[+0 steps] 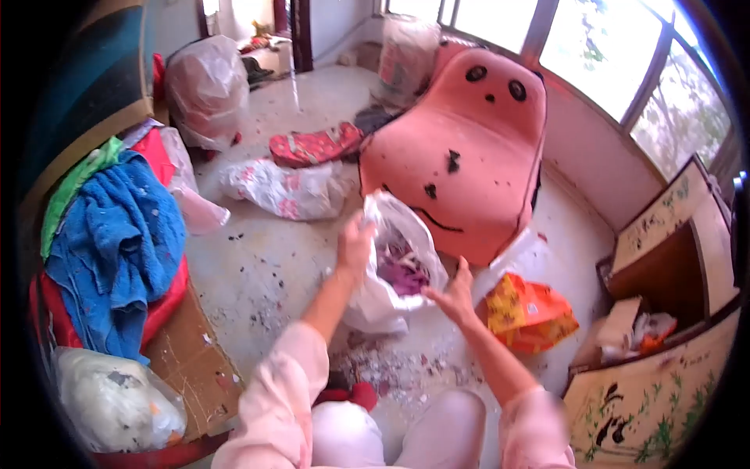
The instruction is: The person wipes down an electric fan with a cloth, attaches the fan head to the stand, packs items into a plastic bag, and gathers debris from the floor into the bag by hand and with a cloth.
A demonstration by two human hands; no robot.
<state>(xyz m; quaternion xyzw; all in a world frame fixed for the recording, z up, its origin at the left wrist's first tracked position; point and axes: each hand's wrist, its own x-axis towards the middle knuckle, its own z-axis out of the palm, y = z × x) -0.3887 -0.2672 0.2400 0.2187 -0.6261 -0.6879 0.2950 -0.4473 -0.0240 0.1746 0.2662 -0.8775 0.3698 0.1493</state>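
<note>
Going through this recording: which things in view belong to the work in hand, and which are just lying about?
In use:
- white bag, held open
- purple contents inside it
- left hand, gripping the bag's rim
- right hand, spread at its other side

Seemingly just lying about:
- pink chair
- orange bag
- blue towel
- cardboard

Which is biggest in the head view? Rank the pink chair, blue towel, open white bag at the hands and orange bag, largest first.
1. Pink chair
2. Blue towel
3. Open white bag
4. Orange bag

This is apparent size only; differing nearness to the camera leaves true sizes unsure.
</note>
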